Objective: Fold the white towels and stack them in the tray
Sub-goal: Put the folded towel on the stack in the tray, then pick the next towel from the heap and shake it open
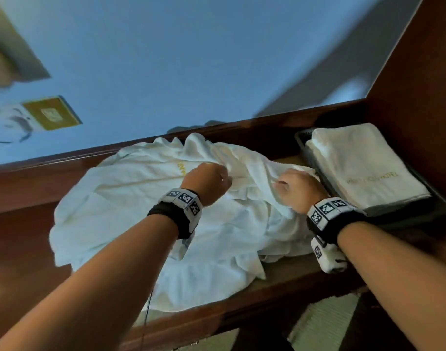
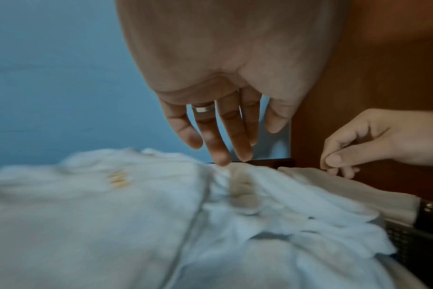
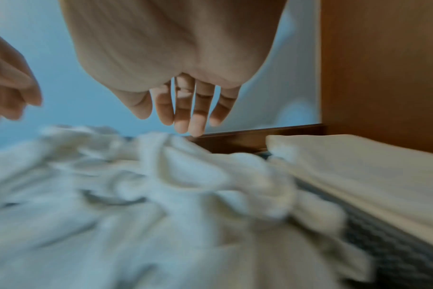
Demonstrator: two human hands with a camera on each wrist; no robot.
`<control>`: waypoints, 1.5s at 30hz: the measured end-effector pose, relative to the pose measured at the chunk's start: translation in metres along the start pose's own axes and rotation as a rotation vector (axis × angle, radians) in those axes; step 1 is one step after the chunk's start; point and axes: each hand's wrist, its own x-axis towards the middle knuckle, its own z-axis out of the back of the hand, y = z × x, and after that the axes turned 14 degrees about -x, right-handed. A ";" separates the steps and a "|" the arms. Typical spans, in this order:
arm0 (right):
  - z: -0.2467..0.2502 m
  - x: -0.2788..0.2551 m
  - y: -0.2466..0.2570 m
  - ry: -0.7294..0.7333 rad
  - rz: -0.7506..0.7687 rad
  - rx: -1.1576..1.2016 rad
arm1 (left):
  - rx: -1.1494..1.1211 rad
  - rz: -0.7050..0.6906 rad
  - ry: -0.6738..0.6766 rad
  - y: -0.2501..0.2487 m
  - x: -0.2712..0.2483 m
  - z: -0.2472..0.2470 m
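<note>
head view: so there's a rumpled pile of white towels [image 1: 166, 214] sprawled on the wooden bench [image 1: 26, 236], long way running left to right, yellow lettering showing near the far edge. Dark tray [image 1: 417, 211] sits just right of the pile with folded towels [image 1: 363, 165] already stacked in it
head view, hands: left hand [image 1: 206, 181] and right hand [image 1: 299, 188] are both over the far right part of the pile, right hand nearer the tray. Looks like they're going for the top towel's edge, but from up here I can't tell if either has cloth

left wrist view: left hand's fingers [image 2: 218, 144] hang straight-ish and spread, tips right above a raised ridge of towel, maybe just touching, nothing gripped. Right hand shows on the right with thumb against curled fingers; can't see any cloth in it

right wrist view: right hand's fingers [image 3: 195, 115] point down, relaxed and released, holding nothing, the crumpled folds directly below and toward the near side. Pretty blurry tbh

my guess: next bit is pinching one towel's edge and lifting it free of the heap
</note>
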 end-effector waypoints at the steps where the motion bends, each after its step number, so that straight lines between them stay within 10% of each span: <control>1: -0.002 0.004 0.020 0.038 0.005 -0.020 | 0.007 0.039 -0.021 0.014 -0.007 0.010; 14: -0.032 0.093 0.134 0.344 -0.038 -0.049 | 0.196 0.211 -0.103 0.121 0.012 0.057; 28: -0.022 0.091 0.207 0.058 0.107 0.426 | 0.263 0.168 -0.113 0.151 -0.061 0.049; 34: 0.008 0.029 0.319 0.059 0.306 0.502 | -0.520 0.270 0.125 0.168 -0.168 0.072; 39: 0.041 -0.043 0.411 -0.109 0.482 0.340 | -0.448 0.077 -0.347 0.216 -0.237 0.161; 45: 0.109 -0.113 0.484 -0.195 0.601 0.008 | -0.693 -0.290 -0.128 0.173 -0.297 0.253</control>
